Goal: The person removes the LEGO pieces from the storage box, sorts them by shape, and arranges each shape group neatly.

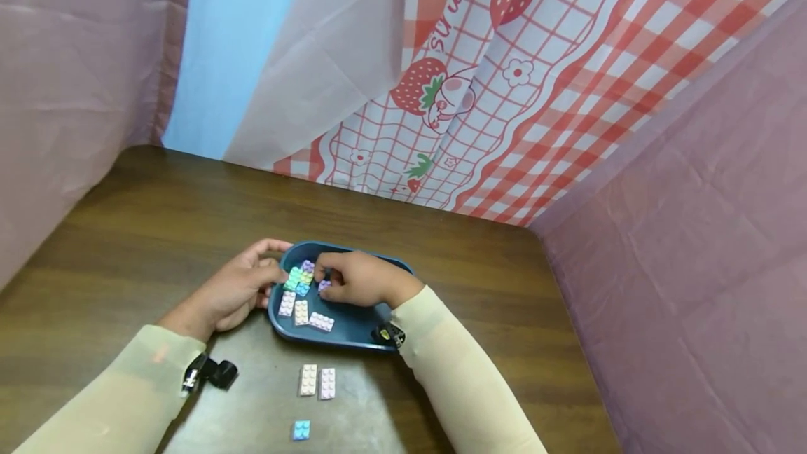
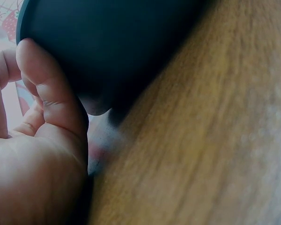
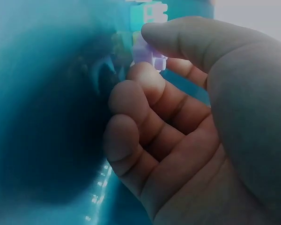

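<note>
A dark blue oval tray point(image 1: 353, 321) lies on the table with several toy building bricks in its left part. My left hand point(image 1: 236, 289) holds the tray's left end, thumb at the rim; its fingers also show against the tray wall point(image 2: 107, 42) in the left wrist view. Over the tray, my right hand point(image 1: 368, 279) pinches a small purple brick point(image 3: 143, 51) between thumb and fingertip. Beside that brick are green bricks point(image 1: 294, 277), a yellow brick point(image 1: 306, 277), a blue brick point(image 1: 302, 289) and another purple brick point(image 1: 307, 266). Whether they are joined cannot be told.
Nearer me in the tray lie a pale pink brick point(image 1: 286, 303), a cream brick point(image 1: 300, 312) and a pale lilac brick point(image 1: 321, 321). On the table before it are a cream brick point(image 1: 308, 380), a pink brick point(image 1: 327, 384) and a blue brick point(image 1: 301, 430). Curtains point(image 1: 681, 244) enclose the table.
</note>
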A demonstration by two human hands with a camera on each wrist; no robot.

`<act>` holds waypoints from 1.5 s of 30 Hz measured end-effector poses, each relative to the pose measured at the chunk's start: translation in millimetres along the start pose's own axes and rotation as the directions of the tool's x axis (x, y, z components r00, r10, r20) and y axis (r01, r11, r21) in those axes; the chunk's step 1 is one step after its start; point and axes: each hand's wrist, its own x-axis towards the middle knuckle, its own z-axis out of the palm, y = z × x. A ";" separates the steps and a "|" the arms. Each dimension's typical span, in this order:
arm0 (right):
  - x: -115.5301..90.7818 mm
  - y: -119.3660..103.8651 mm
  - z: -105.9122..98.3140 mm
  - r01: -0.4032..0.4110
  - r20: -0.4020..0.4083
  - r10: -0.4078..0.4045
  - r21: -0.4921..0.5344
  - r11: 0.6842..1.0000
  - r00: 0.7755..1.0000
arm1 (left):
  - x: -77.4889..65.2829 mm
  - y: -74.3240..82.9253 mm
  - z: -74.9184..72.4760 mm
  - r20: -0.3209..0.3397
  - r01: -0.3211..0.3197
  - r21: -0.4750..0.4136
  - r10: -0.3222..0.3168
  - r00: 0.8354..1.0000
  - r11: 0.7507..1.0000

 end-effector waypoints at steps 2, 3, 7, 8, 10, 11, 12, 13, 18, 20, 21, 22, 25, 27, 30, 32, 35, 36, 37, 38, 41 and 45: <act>-0.1 -1.5 -1.5 0.012 -0.008 -0.012 -0.004 1.000 1.000 | -0.7 -0.1 -0.2 -0.006 0.000 0.000 0.000 1.000 1.000; -0.2 -2.2 -2.1 0.019 -0.012 -0.019 -0.008 1.000 1.000 | -1.0 0.0 -0.4 -0.010 0.001 0.000 -0.001 1.000 1.000; -3.1 -6.3 -5.1 0.032 -0.033 -0.032 -0.022 0.999 0.999 | -2.4 1.2 -1.1 -0.013 0.005 0.000 -0.005 1.000 1.000; -4.5 -7.4 -6.0 0.032 -0.038 -0.033 -0.025 0.999 0.999 | -2.7 1.6 -1.3 -0.012 0.006 0.001 -0.006 1.000 1.000; -7.9 -9.9 -8.1 0.037 -0.048 -0.039 -0.032 0.999 0.998 | -3.5 2.2 -1.4 -0.010 0.005 0.002 -0.005 1.000 1.000; -9.9 -11.2 -9.4 0.042 -0.053 -0.044 -0.036 0.998 0.998 | -3.9 2.5 -1.5 -0.009 0.006 0.004 -0.006 1.000 1.000; -12.0 -12.6 -10.7 0.048 -0.058 -0.051 -0.041 0.998 0.997 | -4.2 2.6 -1.5 -0.008 0.005 0.006 -0.005 1.000 1.000; -14.3 -14.1 -12.1 0.055 -0.062 -0.058 -0.046 0.997 0.996 | -4.5 2.7 -1.5 -0.008 0.004 0.006 -0.004 1.000 1.000; -26.0 -25.1 -19.7 0.098 -0.083 -0.103 -0.072 0.993 0.991 | -4.6 1.6 -1.5 -0.006 -0.009 0.001 0.009 1.000 1.000; -30.9 -31.1 -22.0 0.114 -0.084 -0.120 -0.076 0.991 0.989 | -4.5 1.1 -1.9 -0.007 -0.014 0.000 0.014 1.000 1.000; -33.4 -34.6 -22.8 0.121 -0.081 -0.127 -0.076 0.990 0.989 | -4.5 1.1 -2.2 -0.008 -0.014 0.002 0.014 1.000 1.000; -36.1 -38.1 -23.4 0.129 -0.077 -0.135 -0.076 0.989 0.988 | -4.7 1.0 -2.5 -0.008 -0.015 0.003 0.015 1.000 1.000; -44.0 -47.4 -22.9 0.158 -0.064 -0.164 -0.082 0.984 0.984 | -5.6 1.1 -3.3 -0.006 -0.016 0.005 0.016 1.000 1.000; -49.9 -53.3 -21.5 0.181 -0.062 -0.187 -0.090 0.979 0.980 | -6.2 1.2 -3.6 -0.004 -0.017 0.005 0.017 1.000 1.000; -59.8 -60.7 -17.9 0.215 -0.068 -0.223 -0.110 0.970 0.972 | -6.4 0.9 -3.2 -0.001 -0.020 0.000 0.020 1.000 1.000; -67.4 -66.0 -15.4 0.236 -0.071 -0.246 -0.127 0.964 0.967 | -5.8 0.3 -2.1 0.003 -0.023 -0.003 0.023 1.000 1.000; -80.0 -74.1 -11.1 0.255 -0.067 -0.267 -0.146 0.956 0.961 | -3.8 -1.5 0.5 0.009 -0.032 -0.010 0.032 0.999 0.999; -84.1 -76.4 -9.1 0.261 -0.063 -0.273 -0.147 0.954 0.960 | -3.0 -2.2 1.5 0.010 -0.036 -0.012 0.036 0.999 0.999; -87.5 -78.9 -6.6 0.268 -0.059 -0.279 -0.148 0.952 0.958 | -2.7 -2.2 1.6 0.011 -0.038 -0.011 0.038 0.999 0.999; -90.5 -81.1 -3.6 0.275 -0.053 -0.285 -0.147 0.950 0.957 | -2.5 -2.2 1.9 0.010 -0.040 -0.011 0.040 0.999 0.999; -97.9 -85.5 7.6 0.298 -0.039 -0.307 -0.157 0.941 0.951 | -2.0 -2.7 2.8 0.004 -0.041 -0.009 0.041 0.999 0.999; -105.3 -87.3 23.3 0.312 -0.011 -0.318 -0.165 0.936 0.948 | -3.4 -4.4 4.3 -0.004 -0.040 -0.003 0.040 0.999 0.999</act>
